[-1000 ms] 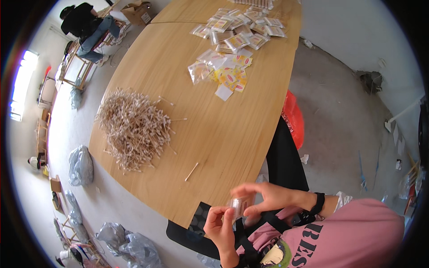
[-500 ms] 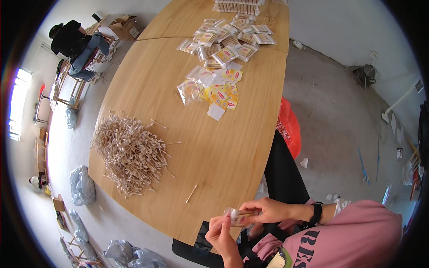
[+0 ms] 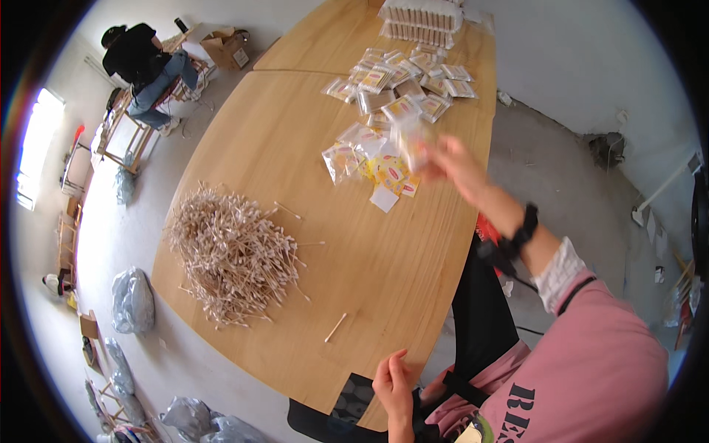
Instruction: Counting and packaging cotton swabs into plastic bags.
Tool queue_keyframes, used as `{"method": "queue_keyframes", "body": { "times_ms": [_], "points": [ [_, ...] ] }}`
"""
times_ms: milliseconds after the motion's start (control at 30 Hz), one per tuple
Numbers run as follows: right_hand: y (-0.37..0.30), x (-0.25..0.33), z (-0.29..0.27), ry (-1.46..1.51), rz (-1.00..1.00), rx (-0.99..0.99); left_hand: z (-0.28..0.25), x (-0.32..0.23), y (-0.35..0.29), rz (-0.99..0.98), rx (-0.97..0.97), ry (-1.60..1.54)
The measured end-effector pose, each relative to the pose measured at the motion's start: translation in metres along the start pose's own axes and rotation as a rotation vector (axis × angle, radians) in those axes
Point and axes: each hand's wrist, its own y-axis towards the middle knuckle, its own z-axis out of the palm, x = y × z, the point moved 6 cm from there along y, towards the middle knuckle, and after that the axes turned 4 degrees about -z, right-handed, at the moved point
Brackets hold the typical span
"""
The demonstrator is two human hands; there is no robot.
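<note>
Over a wooden counter (image 3: 347,247), the right hand (image 3: 452,166) clasped in its fingers a clear packet (image 3: 410,140) just swung up beside piled packets (image 3: 375,78). That freed the left hand (image 3: 394,385), its fingers loosely curled and seemingly empty.

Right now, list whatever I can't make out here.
Head view:
Swab packet in the right hand: its print, motion-blurred.
Cotton swab pile: its inside, covered by its top layer.
Red plastic bag: mostly hidden behind the right forearm.
Wooden table: far end cut off by top edge.

Swab pile (image 3: 233,258) on table (image 3: 384,280), packets (image 3: 410,89) behind
</note>
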Motion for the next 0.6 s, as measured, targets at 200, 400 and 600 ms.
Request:
{"method": "queue_keyframes", "body": {
  "times_ms": [200,400,600],
  "points": [
    [-0.027,-0.055,0.075,-0.266,-0.085,0.373,0.005,0.011,0.01,0.055,-0.078,0.162],
    [0.017,-0.041,0.093,-1.188,-0.681,0.134,0.009,0.011,0.009,0.117,-0.034,0.224],
    [0.066,-0.049,0.1,-1.366,-0.324,0.347,0.008,0.004,0.004,0.173,-0.043,0.205]
  ]
}}
